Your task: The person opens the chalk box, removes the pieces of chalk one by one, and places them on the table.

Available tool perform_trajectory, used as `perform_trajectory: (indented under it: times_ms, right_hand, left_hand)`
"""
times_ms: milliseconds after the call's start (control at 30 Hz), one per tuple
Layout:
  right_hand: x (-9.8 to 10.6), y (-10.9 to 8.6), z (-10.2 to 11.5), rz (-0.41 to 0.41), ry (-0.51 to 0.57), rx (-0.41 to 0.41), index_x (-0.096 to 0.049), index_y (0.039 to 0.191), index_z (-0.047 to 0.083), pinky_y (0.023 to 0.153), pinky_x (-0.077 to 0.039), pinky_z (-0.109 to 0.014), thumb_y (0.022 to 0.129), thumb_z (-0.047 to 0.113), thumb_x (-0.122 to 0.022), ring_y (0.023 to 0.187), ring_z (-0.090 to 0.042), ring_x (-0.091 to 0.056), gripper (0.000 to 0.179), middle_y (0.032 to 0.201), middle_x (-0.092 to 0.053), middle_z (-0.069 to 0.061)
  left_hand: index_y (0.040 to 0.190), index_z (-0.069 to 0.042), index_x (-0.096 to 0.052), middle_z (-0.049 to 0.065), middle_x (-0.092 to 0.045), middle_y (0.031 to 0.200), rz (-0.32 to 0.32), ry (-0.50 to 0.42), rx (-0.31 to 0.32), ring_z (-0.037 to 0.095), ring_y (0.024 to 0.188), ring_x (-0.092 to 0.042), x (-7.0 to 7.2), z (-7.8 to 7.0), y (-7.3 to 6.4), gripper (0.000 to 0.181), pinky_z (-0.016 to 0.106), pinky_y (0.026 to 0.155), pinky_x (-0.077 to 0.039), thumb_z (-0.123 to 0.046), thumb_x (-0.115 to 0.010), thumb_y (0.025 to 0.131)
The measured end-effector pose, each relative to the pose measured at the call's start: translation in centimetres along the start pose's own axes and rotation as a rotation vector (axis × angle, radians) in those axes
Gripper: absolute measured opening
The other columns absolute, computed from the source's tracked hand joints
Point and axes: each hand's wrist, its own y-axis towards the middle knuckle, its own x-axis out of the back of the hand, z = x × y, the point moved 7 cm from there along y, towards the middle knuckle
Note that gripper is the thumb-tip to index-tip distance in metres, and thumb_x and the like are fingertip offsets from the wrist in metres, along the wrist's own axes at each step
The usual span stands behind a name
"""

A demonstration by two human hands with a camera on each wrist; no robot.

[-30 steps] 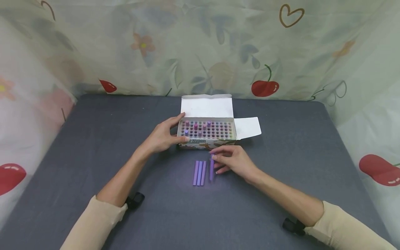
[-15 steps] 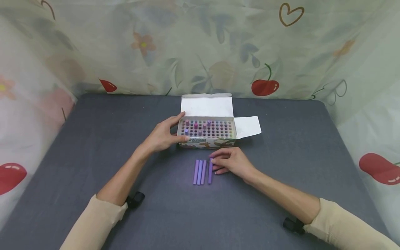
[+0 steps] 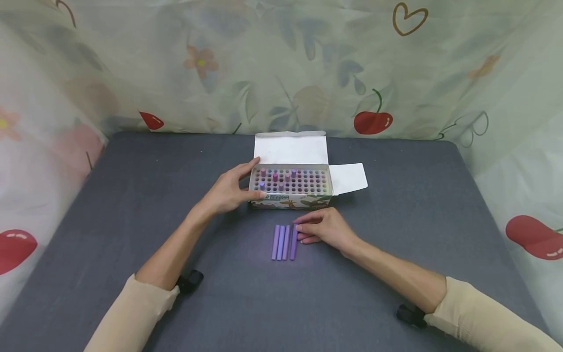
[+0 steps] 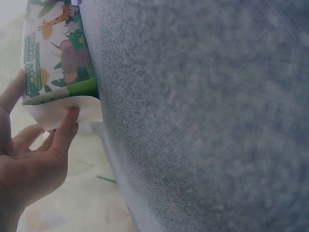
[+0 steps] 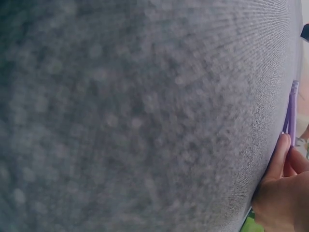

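Note:
My left hand (image 3: 229,189) grips the left end of an open chalk box (image 3: 292,201), thumb on the front side and fingers reaching to the back. In the left wrist view the fingers lie along a white end flap (image 4: 89,110) of it. Several pink and purple chalk sticks stick up from its grid of holes. In front of the box, three purple chalk sticks (image 3: 281,243) lie side by side. My right hand (image 3: 329,229) pinches the upper end of another purple chalk stick (image 3: 293,248), slightly slanted, just right of those three.
The white lid (image 3: 290,149) stands raised at the back of the box, and a side flap (image 3: 349,179) spreads out to the right. A dark grey cloth (image 3: 281,308) covers the table. Behind hangs a patterned curtain (image 3: 272,63).
My right hand has brought its chalk stick down and leftward, close beside the other three. My left hand stays on the box.

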Motion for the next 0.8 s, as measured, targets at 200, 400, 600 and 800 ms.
perform_trajectory:
  times_ms: [200,400,600,800]
  right_hand:
    - [-0.03,0.01,-0.10,-0.006,0.005,-0.009,-0.070,0.112,-0.010,0.074,-0.059,-0.035,0.090,0.000,-0.071,0.082,-0.022,-0.074,0.025,0.098,-0.073,-0.022]
    - [-0.02,-0.04,-0.05,-0.009,0.002,-0.017,-0.071,0.112,-0.010,0.073,-0.059,-0.035,0.090,0.000,-0.071,0.082,-0.022,-0.074,0.024,0.098,-0.073,-0.022]
    - [-0.09,-0.11,0.10,0.015,0.000,-0.020,-0.069,0.114,-0.011,0.074,-0.059,-0.037,0.092,0.000,-0.069,0.083,-0.023,-0.074,0.025,0.099,-0.073,-0.023]
    - [-0.09,-0.24,0.46,0.033,-0.004,0.002,-0.069,0.114,-0.009,0.074,-0.059,-0.039,0.092,0.001,-0.069,0.085,-0.024,-0.074,0.024,0.101,-0.072,-0.022]
  left_hand:
    - [0.159,-0.021,-0.024,0.013,-0.035,0.157,0.001,-0.015,-0.002,0.029,0.143,-0.035,0.04,0.01,0.03,0.091,0.048,0.108,-0.039,-0.027,-0.079,0.087]
    - [0.159,-0.021,-0.024,0.013,-0.035,0.157,-0.003,-0.013,-0.002,0.029,0.143,-0.035,-0.01,0.01,0.02,0.091,0.048,0.107,-0.041,-0.028,-0.080,0.087]
    - [0.160,-0.021,-0.024,0.013,-0.034,0.158,0.002,-0.022,-0.003,0.029,0.143,-0.035,0.01,-0.05,-0.08,0.092,0.048,0.106,-0.042,-0.028,-0.080,0.087]
    - [0.159,-0.022,-0.024,0.013,-0.034,0.158,0.003,-0.023,0.002,0.029,0.143,-0.035,0.02,-0.05,-0.06,0.092,0.048,0.106,-0.041,-0.028,-0.080,0.087]
